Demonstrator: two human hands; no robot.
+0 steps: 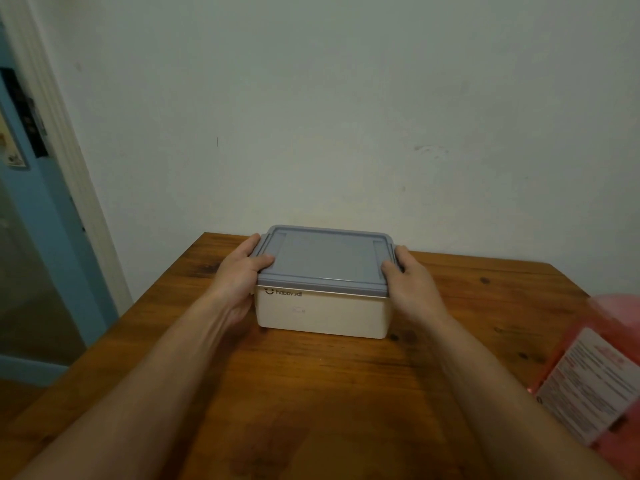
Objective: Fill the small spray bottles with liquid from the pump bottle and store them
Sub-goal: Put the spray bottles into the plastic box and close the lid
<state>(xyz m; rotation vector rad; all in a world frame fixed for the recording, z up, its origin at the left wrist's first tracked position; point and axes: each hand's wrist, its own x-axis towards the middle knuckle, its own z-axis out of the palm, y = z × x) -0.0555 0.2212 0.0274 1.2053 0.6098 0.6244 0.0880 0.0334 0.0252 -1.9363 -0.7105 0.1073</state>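
Both hands grasp the storage box at its two short ends. From the box, the counter has much free wood toward the person. Its left edge runs close beside the left hand. Behind the box only a narrow strip of wood remains before the wall.

The storage box is cream, with a grey-blue lid closed on it. Its long axis goes from left to right, and the printed front side faces the person. It sits flat on the counter.

On the left end, the left hand has its thumb on top of the lid and its fingers around the lid's side tab. The right hand holds the right end in the same way. Right of the box, well apart, a pink pump bottle shows at the picture's border, only partly in view.
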